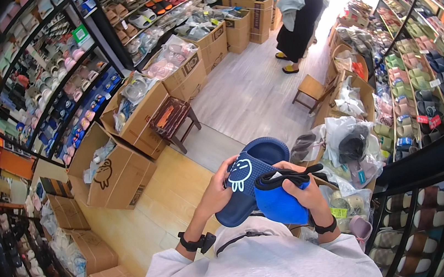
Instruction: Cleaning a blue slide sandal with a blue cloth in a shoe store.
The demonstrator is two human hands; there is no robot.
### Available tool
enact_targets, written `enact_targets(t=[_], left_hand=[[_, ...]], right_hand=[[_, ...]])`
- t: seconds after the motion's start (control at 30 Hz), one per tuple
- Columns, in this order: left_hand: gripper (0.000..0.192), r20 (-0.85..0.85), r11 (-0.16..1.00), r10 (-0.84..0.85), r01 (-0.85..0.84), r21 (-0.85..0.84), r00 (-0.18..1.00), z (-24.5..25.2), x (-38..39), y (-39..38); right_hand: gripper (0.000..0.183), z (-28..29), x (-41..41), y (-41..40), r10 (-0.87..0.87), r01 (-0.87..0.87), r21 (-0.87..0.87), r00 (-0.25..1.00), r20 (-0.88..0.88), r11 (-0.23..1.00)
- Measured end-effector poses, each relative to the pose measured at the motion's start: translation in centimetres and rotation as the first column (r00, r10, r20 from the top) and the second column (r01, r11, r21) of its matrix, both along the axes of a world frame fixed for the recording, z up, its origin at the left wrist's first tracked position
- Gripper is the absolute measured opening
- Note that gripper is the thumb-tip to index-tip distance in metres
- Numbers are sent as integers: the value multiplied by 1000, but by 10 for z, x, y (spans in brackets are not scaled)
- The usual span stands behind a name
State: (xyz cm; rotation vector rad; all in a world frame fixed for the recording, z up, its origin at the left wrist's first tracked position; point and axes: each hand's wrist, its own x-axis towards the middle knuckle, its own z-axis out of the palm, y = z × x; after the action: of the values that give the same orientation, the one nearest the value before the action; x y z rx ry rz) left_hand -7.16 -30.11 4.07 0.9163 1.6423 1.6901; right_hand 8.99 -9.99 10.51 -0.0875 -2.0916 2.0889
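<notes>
My left hand (219, 190) grips the side of a navy blue slide sandal (251, 172), which has a white rabbit face outlined on its strap. A folded bright blue cloth with black edging (280, 202) is in my right hand (305, 188), held against the sandal's right side. My right fingers reach behind the cloth, near the sandal, and whether they also touch it I cannot tell. Both hands are in front of my chest, and each wrist wears a black band.
Cardboard boxes (141, 190) of bagged slippers line the left side. A dark wooden stool (174, 119) and a light wooden stool (310, 88) flank the aisle. Bagged footwear (349, 143) lies close at my right. People (302, 16) stand near the bright entrance, beyond the stools.
</notes>
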Motion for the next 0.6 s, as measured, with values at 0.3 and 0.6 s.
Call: enact_targets(t=[0.3, 0.6], left_hand=[[69, 50, 982, 186, -187, 16, 981, -20, 13, -60], [45, 301, 914, 405, -397, -89, 863, -64, 22, -135]], right_hand=[[57, 19, -40, -34, 213, -210, 72, 976, -41, 975], [61, 14, -64, -77, -292, 390, 118, 828, -478, 913]])
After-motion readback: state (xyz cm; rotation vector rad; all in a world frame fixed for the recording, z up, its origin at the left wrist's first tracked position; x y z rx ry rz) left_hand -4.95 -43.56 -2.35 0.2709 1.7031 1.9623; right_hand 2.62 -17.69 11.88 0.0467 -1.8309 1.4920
